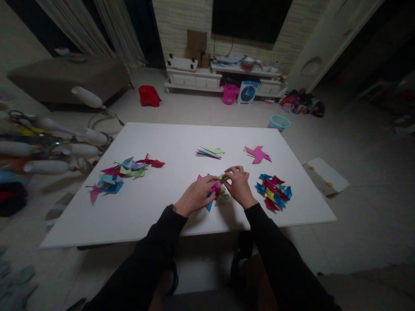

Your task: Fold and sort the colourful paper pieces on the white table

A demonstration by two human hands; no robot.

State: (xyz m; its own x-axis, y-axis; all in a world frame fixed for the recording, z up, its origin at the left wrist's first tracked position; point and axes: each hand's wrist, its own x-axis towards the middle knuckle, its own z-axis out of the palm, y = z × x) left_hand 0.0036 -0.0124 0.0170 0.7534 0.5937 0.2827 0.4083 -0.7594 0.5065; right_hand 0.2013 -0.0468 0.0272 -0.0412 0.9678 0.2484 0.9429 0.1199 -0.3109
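Observation:
Near the middle of the white table (155, 207), a small green folded paper (221, 178) is between my hands. My right hand (240, 186) pinches it with thumb and fingertips. My left hand (196, 195) is closed on its left side, fingers bent toward the right hand. Below them lies a small pile of folded papers, with a blue piece (209, 206) and a pale green piece (222, 197) showing; my left hand covers part of it. To the right sits a heap of shiny red, blue and yellow folded papers (274, 192).
Folded paper birds (112, 180) in several colours lie on the table's left. Flat paper strips (210, 152) and a pink pinwheel-shaped paper (258, 154) are toward the back. A blue basket (279, 122) stands beyond the right corner, and a red stool (149, 96) is farther off.

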